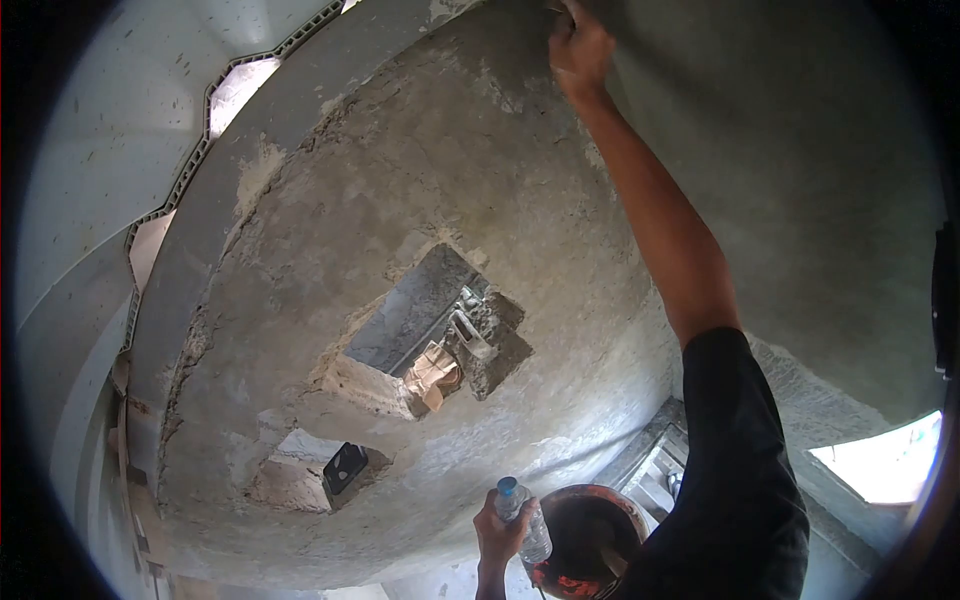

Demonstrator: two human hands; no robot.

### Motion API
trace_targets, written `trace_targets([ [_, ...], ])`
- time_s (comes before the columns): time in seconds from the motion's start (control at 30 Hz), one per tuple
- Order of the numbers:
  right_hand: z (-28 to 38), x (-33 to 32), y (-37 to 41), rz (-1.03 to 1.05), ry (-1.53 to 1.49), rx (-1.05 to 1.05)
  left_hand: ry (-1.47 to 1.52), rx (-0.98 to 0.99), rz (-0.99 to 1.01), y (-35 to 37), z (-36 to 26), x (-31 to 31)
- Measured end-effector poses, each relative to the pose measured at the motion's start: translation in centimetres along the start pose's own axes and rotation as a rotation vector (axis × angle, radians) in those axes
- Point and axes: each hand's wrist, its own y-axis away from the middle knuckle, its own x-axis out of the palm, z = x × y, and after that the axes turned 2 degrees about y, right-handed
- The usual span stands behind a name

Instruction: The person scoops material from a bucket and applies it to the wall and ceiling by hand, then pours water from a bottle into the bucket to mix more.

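My left hand [497,532], low in the view, is wrapped round a clear plastic bottle [537,540] with a blue cap. The bottle stands tilted beside a dark bucket [632,505] with a worn reddish rim. A stick-like handle shows inside the bucket. My right arm, in a black sleeve, stretches up to the top of the view. There my right hand [582,50] is closed, its fingers against the rough plastered wall [480,170] near a corner. Whatever it holds is small and dark, partly cut off by the view's edge.
The wall has a square opening [395,325] with rubble and a brownish crumpled piece [433,374] in it. A smaller recess [290,480] holds a dark phone-like object [345,467]. Corrugated panels [190,165] line the left. A bright opening [885,465] lies at right.
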Motion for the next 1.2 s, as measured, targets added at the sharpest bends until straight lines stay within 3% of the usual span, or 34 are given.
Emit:
trace_targets([
  [0.1,4.2,-0.4,2.3,0.132,-0.071,0.063,0.016,-0.031,0.002,0.0,0.5,-0.1],
  [0.23,7.8,-0.5,7.2,0.137,-0.215,-0.350,-0.019,-0.034,0.005,-0.1,0.6,0.2],
  [0.27,7.9,-0.6,7.3,0.140,-0.217,-0.350,-0.018,-0.037,0.004,-0.2,0.7,0.3],
  [0.33,8.3,-0.9,7.4,0.191,-0.486,-0.532,0.024,-0.015,0.017,-0.3,1.0,0.4],
  [0.37,8.2,-1.4,7.0,0.191,-0.490,-0.532,0.024,-0.017,0.012,-0.3,0.9,0.4],
  [0.43,7.6,-2.6,5.9,-0.007,-0.383,-0.275,0.040,0.004,0.017,-0.3,0.9,0.3],
  [0.47,7.5,-2.3,5.5,-0.006,-0.389,-0.278,0.045,0.004,0.011,-0.4,0.8,0.4],
  [0.53,7.2,-1.6,5.1,0.109,-0.254,-0.092,0.043,0.020,0.018,-0.3,0.9,0.2],
  [0.67,7.8,-0.7,7.2,0.121,-0.210,-0.194,0.036,0.024,0.015,-0.2,0.7,0.3],
  [0.73,7.4,-1.5,8.8,0.063,-0.168,-0.447,0.078,-0.005,0.024,-0.1,1.3,0.4],
  [0.77,6.5,-2.2,10.3,0.069,-0.167,-0.446,0.079,-0.011,0.026,0.1,1.1,0.3],
  [0.83,5.0,-4.1,12.2,0.212,-0.074,-0.568,0.106,0.040,0.026,0.2,0.3,0.2],
  [0.87,4.9,-4.9,12.5,0.220,-0.075,-0.571,0.111,0.034,0.028,0.3,0.3,0.2],
  [0.93,5.0,-6.1,12.0,0.221,-0.194,-0.288,0.144,0.045,0.049,0.3,0.3,0.2],
  [1.03,6.8,-4.2,8.0,0.116,-0.140,-0.176,0.118,0.022,0.044,0.3,0.9,0.5],
  [1.13,6.9,-0.5,6.4,0.305,-0.114,-0.276,0.114,0.021,0.037,0.5,0.2,0.3],
  [1.17,6.5,-0.1,6.5,0.301,-0.114,-0.277,0.113,0.024,0.036,0.4,0.3,0.1],
  [1.2,5.9,0.1,6.9,0.160,-0.049,-0.422,0.105,0.016,0.027,0.5,0.4,0.1],
])
